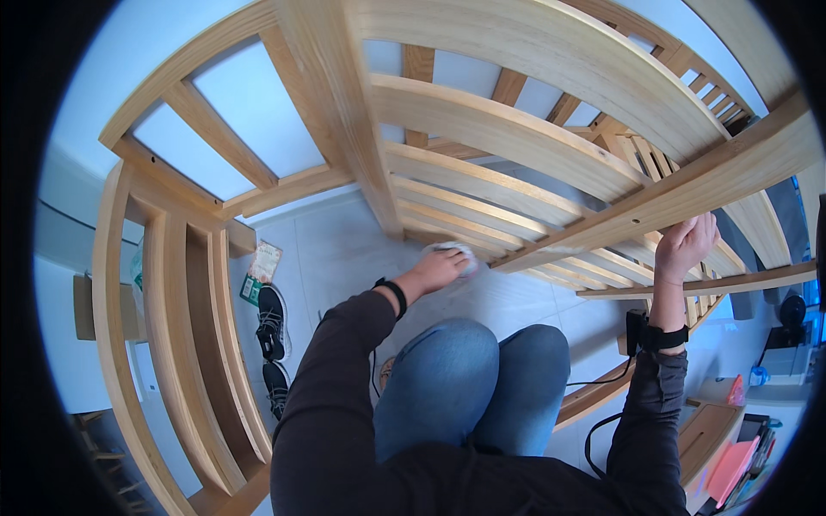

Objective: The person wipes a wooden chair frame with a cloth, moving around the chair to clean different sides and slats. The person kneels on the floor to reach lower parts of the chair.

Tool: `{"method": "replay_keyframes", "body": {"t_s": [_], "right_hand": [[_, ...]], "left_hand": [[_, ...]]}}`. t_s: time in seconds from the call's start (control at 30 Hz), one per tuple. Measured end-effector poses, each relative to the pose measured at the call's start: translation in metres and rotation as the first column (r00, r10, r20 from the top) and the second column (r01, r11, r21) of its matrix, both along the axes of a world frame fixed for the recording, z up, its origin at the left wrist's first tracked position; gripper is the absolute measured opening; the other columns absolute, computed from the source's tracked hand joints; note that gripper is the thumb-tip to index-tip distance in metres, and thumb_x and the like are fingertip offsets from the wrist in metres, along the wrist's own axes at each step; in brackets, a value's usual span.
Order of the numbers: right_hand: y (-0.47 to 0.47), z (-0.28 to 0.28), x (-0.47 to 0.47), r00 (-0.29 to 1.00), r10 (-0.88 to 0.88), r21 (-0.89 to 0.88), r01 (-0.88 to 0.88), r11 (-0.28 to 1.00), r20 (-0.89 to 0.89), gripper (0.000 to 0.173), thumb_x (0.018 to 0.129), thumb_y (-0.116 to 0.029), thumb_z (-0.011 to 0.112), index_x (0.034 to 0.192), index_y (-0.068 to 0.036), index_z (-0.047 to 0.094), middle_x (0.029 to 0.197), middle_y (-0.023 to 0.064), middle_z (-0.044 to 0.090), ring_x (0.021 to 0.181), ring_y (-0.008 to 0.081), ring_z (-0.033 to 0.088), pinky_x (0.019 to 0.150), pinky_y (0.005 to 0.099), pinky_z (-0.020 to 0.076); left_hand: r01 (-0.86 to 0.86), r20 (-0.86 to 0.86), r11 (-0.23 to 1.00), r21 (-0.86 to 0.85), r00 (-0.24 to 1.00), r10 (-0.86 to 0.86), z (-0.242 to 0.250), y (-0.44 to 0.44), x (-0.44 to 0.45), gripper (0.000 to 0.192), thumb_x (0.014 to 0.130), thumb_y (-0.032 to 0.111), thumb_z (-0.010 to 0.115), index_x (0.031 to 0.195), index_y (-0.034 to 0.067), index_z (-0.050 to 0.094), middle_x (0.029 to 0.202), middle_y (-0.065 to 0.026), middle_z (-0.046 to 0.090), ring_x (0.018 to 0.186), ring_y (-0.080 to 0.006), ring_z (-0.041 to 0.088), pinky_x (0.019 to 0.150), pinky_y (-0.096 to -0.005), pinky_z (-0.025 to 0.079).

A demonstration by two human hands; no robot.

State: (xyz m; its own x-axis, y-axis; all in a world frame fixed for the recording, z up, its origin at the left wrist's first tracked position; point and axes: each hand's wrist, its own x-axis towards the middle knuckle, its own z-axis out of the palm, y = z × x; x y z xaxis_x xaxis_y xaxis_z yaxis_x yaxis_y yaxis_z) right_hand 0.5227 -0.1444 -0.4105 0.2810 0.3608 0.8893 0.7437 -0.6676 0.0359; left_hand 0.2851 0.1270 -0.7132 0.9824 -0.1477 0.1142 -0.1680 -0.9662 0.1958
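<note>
My left hand (440,269) is low in front of my knees, closed on a pale crumpled cloth (470,263), close to the lower edge of a slatted wooden bed base (477,193) that stands tilted on its side. At the right, my right hand (687,244) is raised against the underside of the long wooden rail (635,220) across the slats. Its fingers are curled at the rail, and their tips are partly hidden, so its grip cannot be told. Each wrist wears a black band.
Slatted wooden frame parts (174,348) stand at the left, beside black sneakers (272,322) and a printed packet (263,264) on the tiled floor. A black cable (590,438) hangs by my right arm. A pink plastic object (732,471) is at the lower right.
</note>
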Motion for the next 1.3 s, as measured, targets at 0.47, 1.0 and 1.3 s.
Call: {"method": "replay_keyframes", "body": {"t_s": [0.47, 1.0, 1.3], "right_hand": [[-0.025, -0.019, 0.017, 0.997, 0.029, -0.004, -0.029, 1.0, 0.067, 0.047, 0.107, -0.031, 0.033, 0.096, 0.002, 0.066, 0.096, 0.0201, 0.065, 0.094, 0.0411, 0.058, 0.087, 0.047, 0.0424], [-0.048, -0.031, 0.034, 0.998, 0.019, 0.023, -0.021, 1.0, 0.063, 0.049, 0.109, -0.035, 0.033, 0.098, 0.001, 0.065, 0.092, 0.0162, 0.064, 0.088, 0.0356, 0.056, 0.085, 0.0431, 0.0413], [-0.047, -0.035, 0.038, 0.998, -0.031, 0.023, 0.029, 0.999, 0.054, 0.048, 0.108, -0.031, 0.032, 0.111, 0.003, 0.065, 0.107, 0.019, 0.067, 0.102, 0.0382, 0.06, 0.093, 0.044, 0.0417]], "left_hand": [[-0.012, 0.18, 0.994, -0.112, 0.983, 0.032, -0.059, -0.058, 0.071, 0.047, 0.091, 0.018, 0.054, 0.136, 0.006, 0.052, 0.14, -0.0158, 0.053, 0.135, -0.0288, 0.047, 0.106, -0.0401, 0.046], [-0.408, 0.162, 0.911, 0.062, 0.905, 0.394, -0.083, 0.074, -0.01, 0.035, 0.085, 0.011, 0.055, 0.119, 0.006, 0.06, 0.118, -0.0115, 0.063, 0.121, -0.028, 0.056, 0.107, -0.0419, 0.043], [-0.429, 0.124, 0.875, -0.225, 0.878, 0.462, -0.059, 0.061, -0.027, 0.041, 0.088, 0.007, 0.055, 0.128, 0.009, 0.06, 0.131, -0.0146, 0.061, 0.124, -0.0308, 0.057, 0.098, -0.0401, 0.051]]}}
